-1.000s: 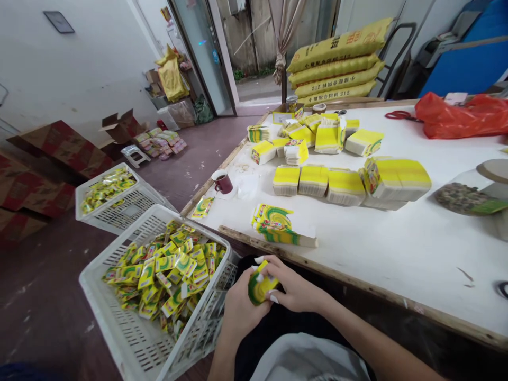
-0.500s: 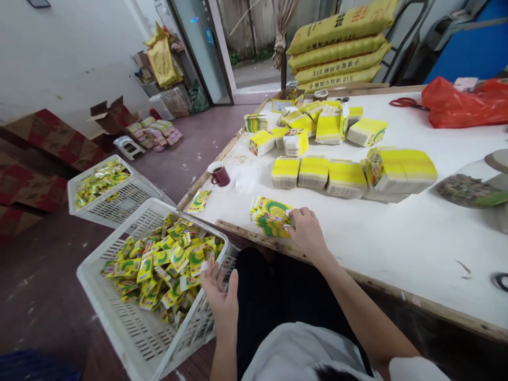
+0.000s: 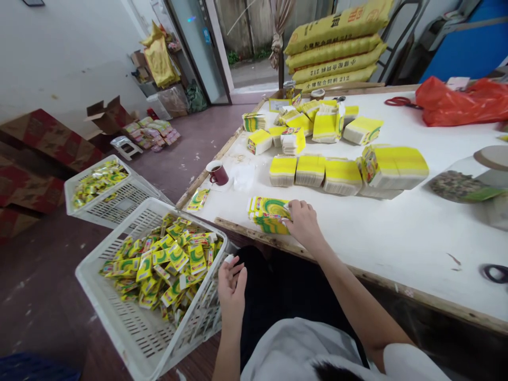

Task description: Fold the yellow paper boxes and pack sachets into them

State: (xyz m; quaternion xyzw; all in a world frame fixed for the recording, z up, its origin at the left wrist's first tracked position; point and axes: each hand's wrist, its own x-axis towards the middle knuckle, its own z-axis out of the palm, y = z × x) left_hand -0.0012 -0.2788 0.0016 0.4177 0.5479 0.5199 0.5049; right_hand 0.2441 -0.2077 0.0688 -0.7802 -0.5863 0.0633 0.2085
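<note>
Your left hand [image 3: 232,283] had drawn back from over the crate [image 3: 135,338] to just beside its right rim, fingers loosely curled and empty. Your right hand [image 3: 304,225] stayed on the flat stack [image 3: 266,214] on the surface [image 3: 397,238], right of the crate; whether it pinched a sheet, I cannot tell. Folded packets [image 3: 170,262] heaped the crate, and the bundles [image 3: 341,177] beyond it looked unfolded.
</note>
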